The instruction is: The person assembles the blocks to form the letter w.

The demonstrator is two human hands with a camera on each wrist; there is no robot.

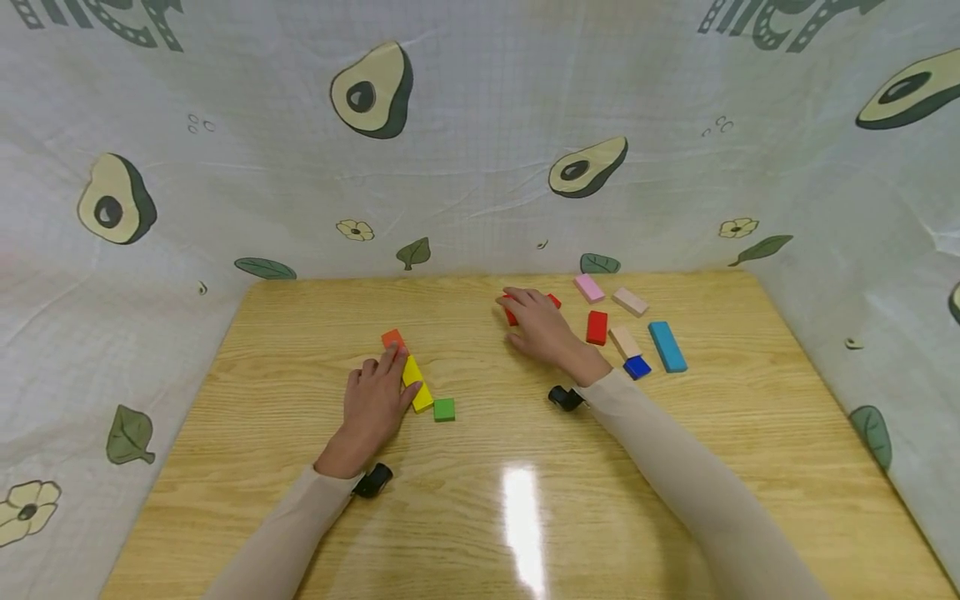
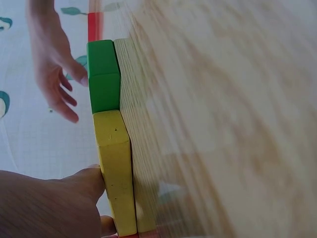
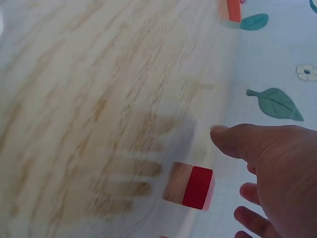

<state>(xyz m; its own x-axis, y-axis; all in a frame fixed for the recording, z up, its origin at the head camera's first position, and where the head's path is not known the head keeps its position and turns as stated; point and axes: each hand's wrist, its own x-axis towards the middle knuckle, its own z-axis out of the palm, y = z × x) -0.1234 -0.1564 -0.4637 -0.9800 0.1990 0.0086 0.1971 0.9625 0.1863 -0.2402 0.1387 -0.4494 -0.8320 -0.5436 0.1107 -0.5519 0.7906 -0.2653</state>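
My left hand (image 1: pixel 373 406) lies flat on the wooden table (image 1: pixel 675 400). Its fingers touch a yellow block (image 1: pixel 415 383) and reach an orange block (image 1: pixel 392 338) just beyond it. In the left wrist view my thumb (image 2: pixel 81 184) presses the side of the yellow block (image 2: pixel 117 171), which is lined up end to end with a green block (image 2: pixel 104 74). My right hand (image 1: pixel 537 322) is spread with straight fingers over a red block (image 1: pixel 554 300). In the right wrist view the red block (image 3: pixel 197 187) lies on the table just under the open right hand (image 3: pixel 270 153), apart from the fingers.
To the right of my right hand lie loose blocks: pink (image 1: pixel 588 287), beige (image 1: pixel 630 301), red (image 1: pixel 597 327), another beige (image 1: pixel 624 342), dark blue (image 1: pixel 637 367) and light blue (image 1: pixel 667 346). A patterned cloth wall (image 1: pixel 480 167) surrounds the table on three sides.
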